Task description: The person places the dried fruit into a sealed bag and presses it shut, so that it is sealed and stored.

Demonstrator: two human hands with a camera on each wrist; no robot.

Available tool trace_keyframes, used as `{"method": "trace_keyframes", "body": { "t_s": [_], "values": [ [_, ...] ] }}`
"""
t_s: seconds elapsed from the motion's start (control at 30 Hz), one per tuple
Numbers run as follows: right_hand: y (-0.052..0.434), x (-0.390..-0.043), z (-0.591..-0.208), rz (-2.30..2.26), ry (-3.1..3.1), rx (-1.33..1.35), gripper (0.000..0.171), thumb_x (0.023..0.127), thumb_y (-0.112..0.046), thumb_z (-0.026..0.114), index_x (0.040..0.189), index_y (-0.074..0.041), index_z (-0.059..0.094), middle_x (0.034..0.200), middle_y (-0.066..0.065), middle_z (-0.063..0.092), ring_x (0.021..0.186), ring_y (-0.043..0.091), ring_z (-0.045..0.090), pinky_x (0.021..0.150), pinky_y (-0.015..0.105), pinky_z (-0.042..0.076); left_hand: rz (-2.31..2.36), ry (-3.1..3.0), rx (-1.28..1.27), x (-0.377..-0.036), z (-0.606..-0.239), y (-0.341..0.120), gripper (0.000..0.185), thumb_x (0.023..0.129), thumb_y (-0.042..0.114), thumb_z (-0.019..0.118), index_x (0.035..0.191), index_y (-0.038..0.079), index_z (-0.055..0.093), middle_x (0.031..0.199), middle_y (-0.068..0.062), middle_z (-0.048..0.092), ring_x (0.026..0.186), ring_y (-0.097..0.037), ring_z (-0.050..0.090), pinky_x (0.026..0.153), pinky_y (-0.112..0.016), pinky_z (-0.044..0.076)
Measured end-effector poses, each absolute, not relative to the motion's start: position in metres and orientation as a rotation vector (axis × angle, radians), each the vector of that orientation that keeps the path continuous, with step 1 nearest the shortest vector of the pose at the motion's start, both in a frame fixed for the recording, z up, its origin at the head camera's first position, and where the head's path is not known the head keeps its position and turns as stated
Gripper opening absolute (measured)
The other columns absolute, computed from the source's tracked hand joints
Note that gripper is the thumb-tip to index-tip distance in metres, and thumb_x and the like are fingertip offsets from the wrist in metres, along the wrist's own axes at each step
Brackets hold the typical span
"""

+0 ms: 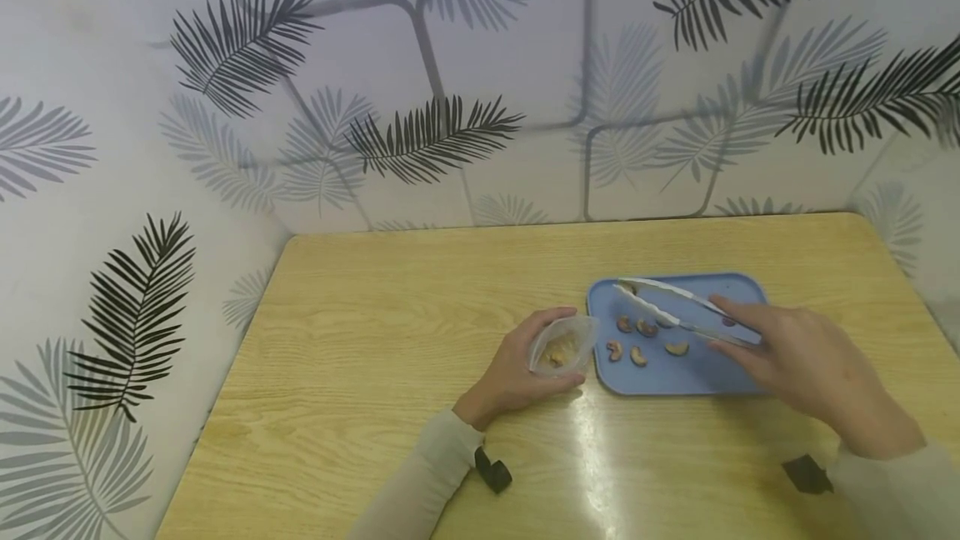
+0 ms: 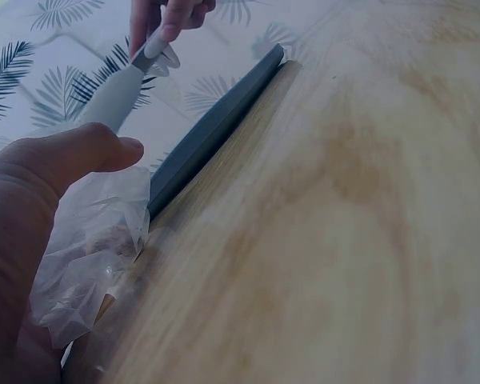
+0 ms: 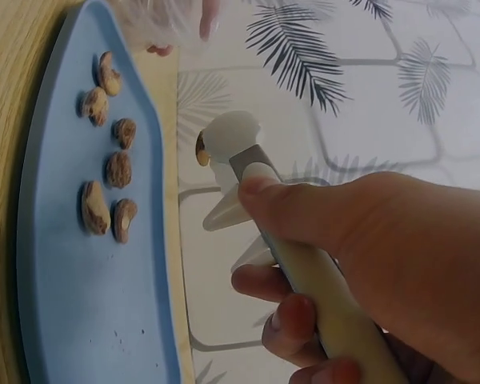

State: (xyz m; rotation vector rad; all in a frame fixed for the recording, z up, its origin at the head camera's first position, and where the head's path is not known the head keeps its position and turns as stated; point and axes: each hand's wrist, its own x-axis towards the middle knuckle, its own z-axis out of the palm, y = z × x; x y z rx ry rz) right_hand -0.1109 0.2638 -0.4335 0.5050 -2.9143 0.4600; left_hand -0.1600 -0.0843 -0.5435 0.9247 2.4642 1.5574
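My left hand [image 1: 504, 373] holds a clear plastic bag [image 1: 561, 344], its mouth spread between thumb and fingers; small pale-brown pieces show inside. In the left wrist view the bag [image 2: 96, 248] looks crumpled below the thumb. My right hand [image 1: 813, 361] grips white-tipped tongs [image 1: 662, 315] above a blue tray [image 1: 712, 377]. At the tongs' tips in the right wrist view is a brown cashew [image 3: 202, 149], mostly hidden by the white tip. Several cashews [image 1: 677, 348] with brown skins lie apart on the tray, just right of the bag.
A wood-grain table [image 1: 360, 340] carries the tray on its right side. Behind it stands a wall [image 1: 510, 173] with a leaf pattern. Dark crumbs [image 3: 142, 331] dot the tray. Black straps [image 1: 492, 471] hang at both wrists.
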Motion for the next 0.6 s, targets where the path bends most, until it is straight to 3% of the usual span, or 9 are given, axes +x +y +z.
{"method": "trace_keyframes", "body": {
  "t_s": [0.1, 0.37, 0.6],
  "values": [
    [0.26, -0.107, -0.431, 0.483, -2.837, 0.554, 0.057, 0.083, -0.029, 0.084, 0.135, -0.012, 0.067, 0.081, -0.001, 0.074, 0.049, -0.003, 0.036, 0.046, 0.021, 0.033, 1.562, 2.461, 0.926, -0.16, -0.543, -0.084, 0.085, 0.078, 0.026, 0.089, 0.151, 0.031, 0.046, 0.146, 0.014, 0.055, 0.129, -0.009, 0.055, 0.106, -0.034, 0.048],
    [0.25, -0.098, -0.425, 0.539, -2.755, 0.619, 0.061, 0.077, -0.025, 0.089, 0.133, -0.013, 0.069, 0.092, 0.0, 0.078, 0.054, -0.009, 0.038, 0.048, 0.02, 0.036, 1.559, 2.465, 0.896, -0.159, -0.543, -0.084, 0.082, 0.08, 0.027, 0.088, 0.151, 0.03, 0.047, 0.146, 0.015, 0.055, 0.128, -0.008, 0.055, 0.105, -0.033, 0.047],
    [0.244, -0.089, -0.421, 0.581, -2.686, 0.67, 0.063, 0.072, -0.021, 0.091, 0.13, -0.011, 0.07, 0.077, -0.007, 0.069, 0.055, -0.012, 0.041, 0.046, 0.016, 0.035, 1.563, 2.456, 0.897, -0.159, -0.542, -0.084, 0.081, 0.081, 0.028, 0.087, 0.151, 0.028, 0.047, 0.145, 0.015, 0.056, 0.128, -0.008, 0.055, 0.106, -0.033, 0.047]
  ]
}}
